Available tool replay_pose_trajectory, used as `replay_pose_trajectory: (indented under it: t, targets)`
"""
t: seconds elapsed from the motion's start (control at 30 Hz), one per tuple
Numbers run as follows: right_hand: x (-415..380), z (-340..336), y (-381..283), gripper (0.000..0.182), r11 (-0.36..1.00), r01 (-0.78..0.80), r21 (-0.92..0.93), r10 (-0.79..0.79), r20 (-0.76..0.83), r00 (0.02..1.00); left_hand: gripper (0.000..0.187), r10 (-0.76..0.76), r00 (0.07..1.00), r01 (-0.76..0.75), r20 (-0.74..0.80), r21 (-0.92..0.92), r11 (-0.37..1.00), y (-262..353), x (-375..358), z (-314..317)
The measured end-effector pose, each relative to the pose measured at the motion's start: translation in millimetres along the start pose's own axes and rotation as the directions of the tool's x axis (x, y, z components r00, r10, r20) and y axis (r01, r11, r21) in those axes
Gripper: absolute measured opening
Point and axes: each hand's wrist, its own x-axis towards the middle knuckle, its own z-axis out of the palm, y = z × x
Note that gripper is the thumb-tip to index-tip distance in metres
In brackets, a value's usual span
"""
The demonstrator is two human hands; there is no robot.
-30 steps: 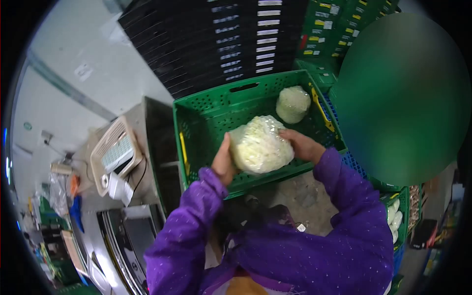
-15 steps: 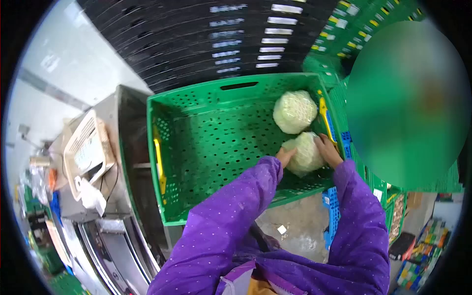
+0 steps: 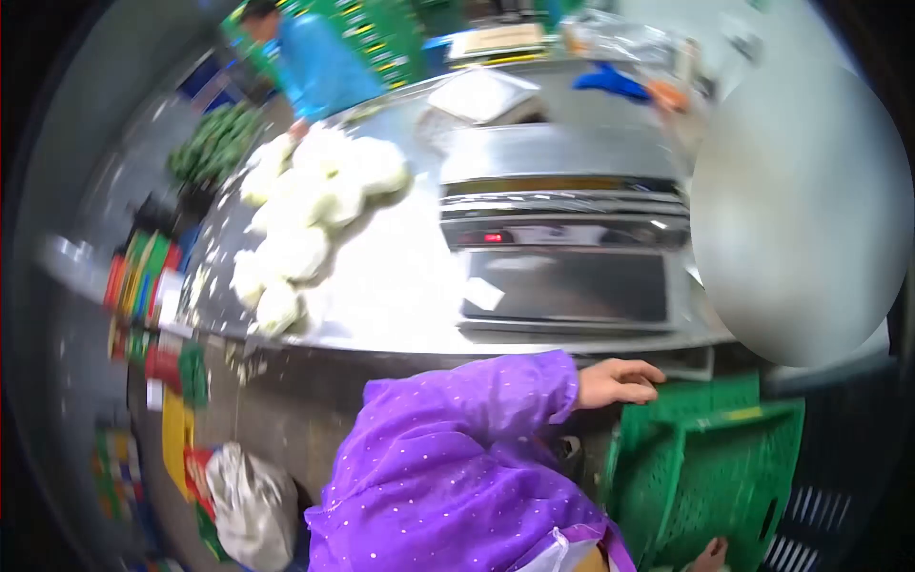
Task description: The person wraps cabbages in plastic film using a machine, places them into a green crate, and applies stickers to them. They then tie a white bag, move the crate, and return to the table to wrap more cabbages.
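At the near edge of the steel table, my left hand (image 3: 620, 383) is beside the upper rim of the green crate (image 3: 739, 477). Its fingers are stretched out and nothing is in them. Only the fingers of my right hand (image 3: 711, 553) show, low in the crate at the bottom edge of the view. Whatever that hand touches is cut off. On the left of the table lies a heap of pale cabbages (image 3: 291, 253). A steel machine with a dark plate and red display (image 3: 493, 237) stands in front of me on the table.
A person in blue (image 3: 329, 67) is at the table's far left corner, one hand near the cabbages. Leafy greens (image 3: 214, 143) are behind. A white sack (image 3: 250, 510) sits on the floor at left. A black slatted surface (image 3: 820, 515) is right of the crate.
The view has swung left from the crate to the table. My left hand has left the cabbage it was touching in the crate. The crate now shows at lower right.
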Motion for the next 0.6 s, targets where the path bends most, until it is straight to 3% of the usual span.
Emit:
replay_pose_trajectory:
  t: [0.03, 0.07, 0.1, 0.13, 0.2, 0.27, 0.3, 0.33, 0.37, 0.4, 0.43, 0.5, 0.53, 0.6]
  targets:
    - [32, -47, -61, 0.038, 0.931, -0.021, 0.364, 0.081, -0.148, 0.986, 0.047, -0.033, 0.988, 0.026, -0.153, -0.047, 0.999, 19, -40, -22]
    - [61, -98, -134, 0.037, 0.732, 0.002, 0.682, 0.207, -0.224, 0.952, 0.043, -0.076, 0.947, 0.039, -0.313, -0.123, 0.992, 29, -79, -42]
    - [96, -100, -172, 0.033, 0.553, 0.111, 0.826, 0.125, -0.214, 0.969, 0.041, -0.095, 0.886, 0.005, -0.453, -0.195, 0.981, 29, -116, -61]
    - [127, -101, -211, 0.032, 0.339, 0.187, 0.922, 0.041, -0.213, 0.976, 0.042, -0.023, 0.817, -0.053, -0.576, -0.115, 0.992, 21, -152, -84]
    - [135, -164, -348, 0.03, 0.269, 0.355, 0.895, -0.288, -0.277, 0.917, 0.038, 0.08, 0.621, -0.23, -0.78, -0.084, 0.97, -1, -227, -127]
    - [122, -195, -481, 0.03, 0.175, 0.426, 0.888, -0.575, -0.26, 0.776, 0.023, 0.199, 0.216, -0.304, -0.956, 0.128, 0.944, -21, -304, -176]
    - [113, -197, -543, 0.03, 0.117, 0.383, 0.916, -0.693, -0.201, 0.693, 0.021, 0.207, 0.013, -0.245, -0.978, 0.198, 0.949, -28, -349, -201]
    - [104, -194, -606, 0.031, 0.073, 0.326, 0.942, -0.793, -0.143, 0.592, 0.019, 0.183, -0.248, -0.265, -0.951, 0.248, 0.932, -30, -395, -224]
    - [95, -189, -668, 0.032, 0.12, 0.272, 0.955, -0.874, -0.028, 0.485, 0.018, 0.166, -0.473, -0.205, -0.865, 0.291, 0.934, -46, -444, -255]
    - [84, -179, -725, 0.033, 0.19, 0.217, 0.957, -0.923, 0.099, 0.372, 0.02, 0.264, -0.606, -0.129, -0.751, 0.42, 0.899, -52, -495, -276]
    - [75, -166, -780, 0.038, 0.221, 0.08, 0.972, -0.941, 0.191, 0.28, 0.025, 0.256, -0.677, -0.091, -0.69, 0.424, 0.901, -57, -544, -293]
    - [71, -141, -883, 0.047, 0.282, -0.262, 0.923, -0.939, 0.322, 0.121, 0.033, 0.399, -0.74, 0.182, -0.541, 0.411, 0.893, -91, -630, -333]
    - [72, -130, -929, 0.052, 0.305, -0.461, 0.833, -0.928, 0.37, 0.054, 0.039, 0.346, -0.749, 0.262, -0.566, 0.226, 0.938, -107, -662, -349]
    - [71, -113, -1019, 0.062, 0.352, -0.471, 0.809, -0.885, 0.452, 0.114, 0.046, 0.282, -0.727, 0.254, -0.626, 0.137, 0.958, -132, -701, -386]
